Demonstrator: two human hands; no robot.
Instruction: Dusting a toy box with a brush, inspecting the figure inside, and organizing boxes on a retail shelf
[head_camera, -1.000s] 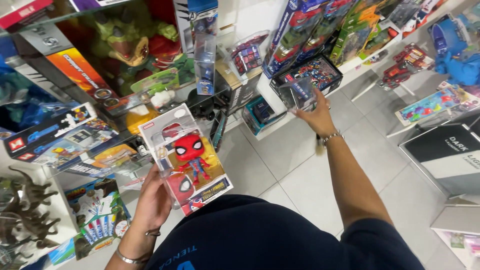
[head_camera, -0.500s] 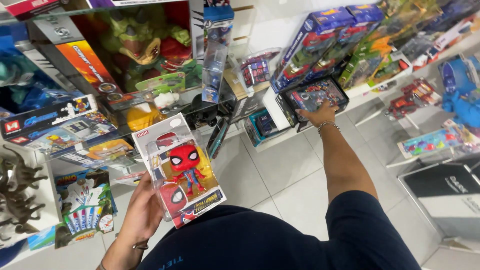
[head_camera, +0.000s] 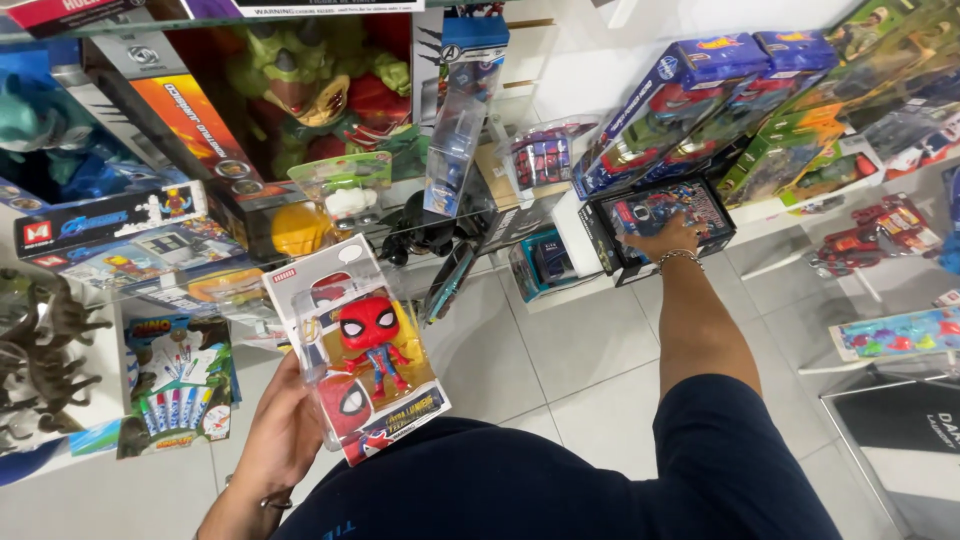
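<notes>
- Window box holding a red big-headed figure (head_camera: 365, 360) sits in my left hand (head_camera: 283, 432), fingers clamped around its lower left edge, thumb hidden behind the card.
- I judge this boxed figure light and stiff at the corners, but the clear front panel above my grip looks thin and slick; it would dent under pressure. Best hold is along the cardboard edges, where my fingers already are, not on the window.
- My right hand (head_camera: 668, 240) reaches far forward, palm down on a dark flat toy box (head_camera: 668, 212) that stands on a white shelf (head_camera: 600, 282). Fingers are spread over its lower front; I cannot tell whether they grasp it or merely press it.
- That dark box looks rigid and light; its side edges, either side of my palm, offer the surest hold.
- Above the right hand lean blue toy car packs (head_camera: 690, 90).
- Compared with half a second ago, the dark box lies flatter against the shelf under my palm, and the figure box in my left hand has hardly shifted.
</notes>
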